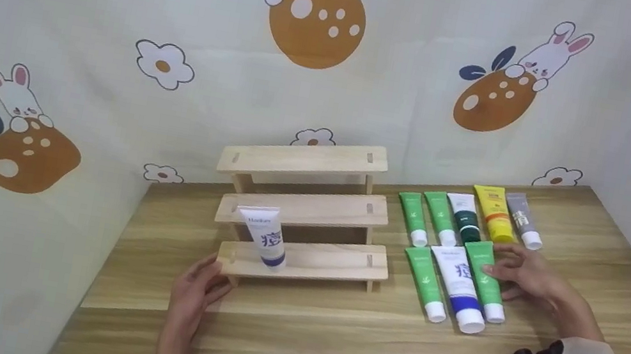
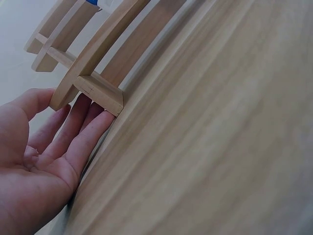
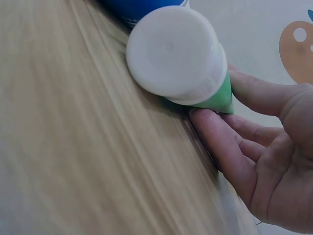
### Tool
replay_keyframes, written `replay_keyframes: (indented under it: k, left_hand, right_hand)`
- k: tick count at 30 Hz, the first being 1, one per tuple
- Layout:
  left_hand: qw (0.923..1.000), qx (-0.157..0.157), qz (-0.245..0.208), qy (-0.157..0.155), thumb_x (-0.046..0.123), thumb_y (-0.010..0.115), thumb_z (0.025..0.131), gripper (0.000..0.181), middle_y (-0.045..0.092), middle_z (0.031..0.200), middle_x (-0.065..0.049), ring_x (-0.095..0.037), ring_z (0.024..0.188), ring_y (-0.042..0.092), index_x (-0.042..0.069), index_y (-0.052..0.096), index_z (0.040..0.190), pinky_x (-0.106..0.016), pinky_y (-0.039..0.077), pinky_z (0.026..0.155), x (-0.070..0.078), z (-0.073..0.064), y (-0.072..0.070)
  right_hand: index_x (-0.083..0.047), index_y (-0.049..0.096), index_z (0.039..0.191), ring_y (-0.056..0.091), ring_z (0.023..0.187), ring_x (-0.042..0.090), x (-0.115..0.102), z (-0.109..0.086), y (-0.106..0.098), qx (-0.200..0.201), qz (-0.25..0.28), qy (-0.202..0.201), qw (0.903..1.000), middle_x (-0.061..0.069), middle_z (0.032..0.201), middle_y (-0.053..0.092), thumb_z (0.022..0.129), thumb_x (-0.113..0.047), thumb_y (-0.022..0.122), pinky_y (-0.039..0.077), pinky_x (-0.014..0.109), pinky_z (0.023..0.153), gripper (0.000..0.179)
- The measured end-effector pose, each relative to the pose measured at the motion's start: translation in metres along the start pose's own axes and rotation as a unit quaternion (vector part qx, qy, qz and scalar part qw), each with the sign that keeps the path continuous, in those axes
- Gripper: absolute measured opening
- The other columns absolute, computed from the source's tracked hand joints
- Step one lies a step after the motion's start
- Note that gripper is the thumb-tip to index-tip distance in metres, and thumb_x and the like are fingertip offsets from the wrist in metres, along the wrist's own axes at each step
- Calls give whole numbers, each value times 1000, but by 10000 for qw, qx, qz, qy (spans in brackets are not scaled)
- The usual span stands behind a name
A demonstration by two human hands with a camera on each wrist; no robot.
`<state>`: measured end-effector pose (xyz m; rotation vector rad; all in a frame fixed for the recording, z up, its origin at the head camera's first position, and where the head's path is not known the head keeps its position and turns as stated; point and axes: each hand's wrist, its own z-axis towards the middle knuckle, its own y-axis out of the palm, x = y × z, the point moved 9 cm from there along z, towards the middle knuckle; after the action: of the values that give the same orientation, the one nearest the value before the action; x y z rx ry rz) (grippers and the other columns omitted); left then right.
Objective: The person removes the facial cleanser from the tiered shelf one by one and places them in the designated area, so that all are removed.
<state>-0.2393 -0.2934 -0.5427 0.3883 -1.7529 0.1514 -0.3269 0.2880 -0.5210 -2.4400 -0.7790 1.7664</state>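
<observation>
A three-step wooden display rack [image 1: 307, 261] stands left of centre, with a white-and-blue tube [image 1: 265, 234] upright on its lowest step. My left hand [image 1: 194, 293] holds that step's left end; in the left wrist view the thumb lies at the board's edge and the fingers [image 2: 90, 139] reach beneath. On the right, my right hand [image 1: 525, 274] pinches a green tube [image 1: 484, 271] lying on the table. Its white cap [image 3: 171, 51] faces the right wrist camera, thumb on top and fingers at the side. Beside it lies a larger white-and-blue tube [image 1: 458, 280].
Another green tube [image 1: 425, 281] lies left of the larger one. Behind is a row of two green tubes [image 1: 413, 214], a white-and-dark-green tube [image 1: 464, 216], a yellow tube [image 1: 494, 212] and a grey tube [image 1: 522, 219]. A patterned curtain [image 1: 393, 106] hangs behind the wooden table [image 1: 324, 347].
</observation>
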Motion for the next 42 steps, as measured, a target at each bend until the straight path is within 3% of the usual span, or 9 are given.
replay_keyframes:
  k: [7,15,21,28,33,36,42]
  left_hand:
    - [9999,-9,123,-5,20,60,101,54,68,110,-7,-14,94,70,-3,42,147,-31,64,89,1,-2,-2]
    - [9999,24,110,1,18,59,102,53,65,117,-12,-14,95,70,-3,42,147,-33,63,91,1,-2,-2]
    - [9999,40,129,20,19,59,101,52,64,120,-14,-15,95,70,-3,44,146,-32,63,91,0,-1,-2]
    - [10000,-45,82,-10,17,59,101,52,65,110,-7,-13,94,69,-4,43,146,-31,63,91,0,-1,0]
    - [9999,-28,110,-24,16,58,102,51,64,111,-6,-12,94,68,-4,43,146,-31,63,91,-1,-1,0]
    - [10000,-13,87,-19,16,58,102,51,64,111,-6,-13,94,69,-4,43,146,-31,63,91,-1,0,0]
    - [9999,-23,98,-10,18,59,102,52,64,113,-8,-13,95,68,-4,43,147,-31,63,92,0,-1,2]
  right_hand:
    - [8,22,152,67,90,16,-4,1,2,80,-63,37,9999,19,121,66,92,-26,73,65,36,72,86]
    - [7,23,153,67,90,15,-3,2,1,249,-142,204,9994,35,139,51,91,-31,74,65,34,73,89]
    - [9,27,151,67,91,14,-2,1,2,285,-193,189,9992,35,139,51,90,-31,75,65,35,74,87]
    - [3,31,152,66,94,13,1,-2,-1,331,-210,491,9980,31,143,50,90,-35,75,64,33,78,85]
    - [3,36,150,67,89,13,1,-6,-6,343,140,506,9980,14,114,69,91,-31,74,65,33,76,77]
    - [5,40,147,67,86,14,-3,-10,-10,350,251,451,9981,1,102,68,92,-31,73,65,31,75,73]
    - [5,41,145,68,95,13,-21,-18,-13,326,254,161,9990,2,110,67,94,-38,70,65,31,82,74]
